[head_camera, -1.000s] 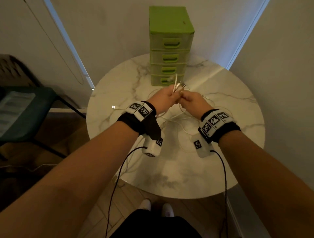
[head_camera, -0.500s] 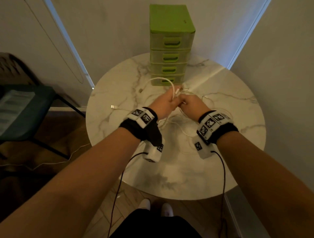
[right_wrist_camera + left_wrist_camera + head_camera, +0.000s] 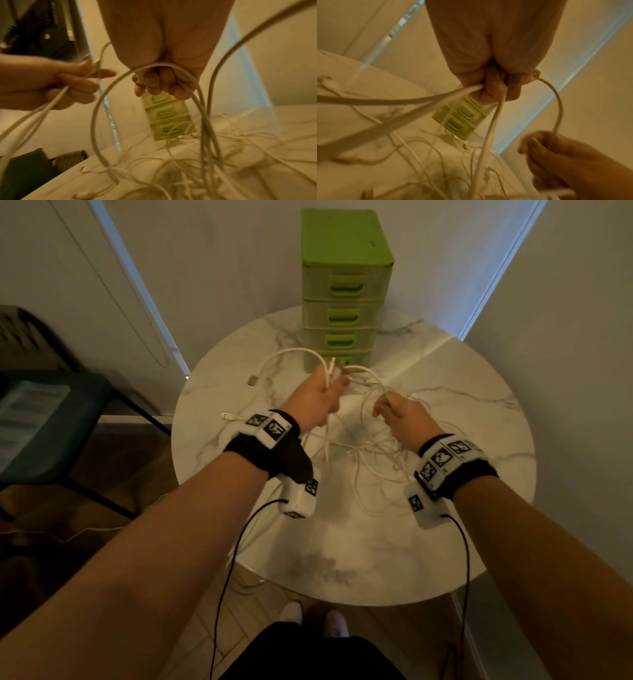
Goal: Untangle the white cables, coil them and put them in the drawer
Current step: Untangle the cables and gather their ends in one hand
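The left hand (image 3: 317, 398) and right hand (image 3: 400, 416), each grasping white cables (image 3: 368, 453), have drawn apart at mid-frame since a moment ago, so the tangle is beginning to open.

White cables (image 3: 368, 460) tangled before closed green 4-drawer unit (image 3: 346, 289).
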`<state>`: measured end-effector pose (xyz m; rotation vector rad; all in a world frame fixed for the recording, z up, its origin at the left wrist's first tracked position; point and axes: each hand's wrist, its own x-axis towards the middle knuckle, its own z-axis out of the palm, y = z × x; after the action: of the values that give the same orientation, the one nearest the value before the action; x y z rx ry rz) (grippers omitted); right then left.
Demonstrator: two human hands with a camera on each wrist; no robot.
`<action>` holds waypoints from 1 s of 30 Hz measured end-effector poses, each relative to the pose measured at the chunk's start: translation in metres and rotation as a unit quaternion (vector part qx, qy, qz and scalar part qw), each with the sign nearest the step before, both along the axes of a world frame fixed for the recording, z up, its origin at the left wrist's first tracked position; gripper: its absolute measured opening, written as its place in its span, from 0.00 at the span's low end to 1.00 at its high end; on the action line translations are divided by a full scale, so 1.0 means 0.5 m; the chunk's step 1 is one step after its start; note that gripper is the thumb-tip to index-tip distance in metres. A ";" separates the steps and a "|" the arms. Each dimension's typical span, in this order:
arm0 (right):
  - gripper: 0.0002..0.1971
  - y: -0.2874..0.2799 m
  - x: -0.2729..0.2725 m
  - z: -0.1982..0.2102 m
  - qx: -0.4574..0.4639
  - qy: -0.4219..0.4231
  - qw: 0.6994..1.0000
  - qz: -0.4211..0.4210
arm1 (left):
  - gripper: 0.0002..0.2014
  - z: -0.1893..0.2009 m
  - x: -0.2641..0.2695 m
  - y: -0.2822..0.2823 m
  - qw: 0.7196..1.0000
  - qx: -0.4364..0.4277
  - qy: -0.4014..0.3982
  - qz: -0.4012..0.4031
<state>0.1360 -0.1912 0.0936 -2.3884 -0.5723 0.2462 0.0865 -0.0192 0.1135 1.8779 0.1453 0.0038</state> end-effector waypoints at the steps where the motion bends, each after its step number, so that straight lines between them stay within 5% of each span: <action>1: 0.11 0.014 -0.002 0.002 -0.004 0.002 1.000 0.013 | 0.10 -0.001 -0.001 -0.017 1.000 -0.005 -0.002 -0.023; 7: 0.14 0.054 -0.015 0.004 -0.044 0.032 0.998 0.040 | 0.15 -0.004 0.004 -0.057 0.997 -0.020 -0.027 -0.076; 11: 0.12 0.040 0.001 0.011 0.037 0.052 0.998 -0.008 | 0.22 -0.015 0.010 -0.036 0.999 -0.033 0.005 0.005; 17: 0.12 0.057 0.003 0.030 0.012 0.051 0.998 0.030 | 0.07 -0.033 0.008 -0.055 0.999 -0.038 -0.017 0.009; 25: 0.11 0.011 0.000 -0.001 0.008 0.072 0.997 0.016 | 0.08 0.004 0.027 0.018 0.983 -0.071 -0.033 0.165; 30: 0.12 0.033 -0.002 0.015 0.017 0.071 0.997 0.017 | 0.09 0.009 0.009 -0.020 1.000 0.011 0.013 0.016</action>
<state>0.1350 -0.1745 0.1009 -2.3083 -0.5457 0.4139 0.0909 -0.0293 0.1178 1.8983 0.1936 0.0023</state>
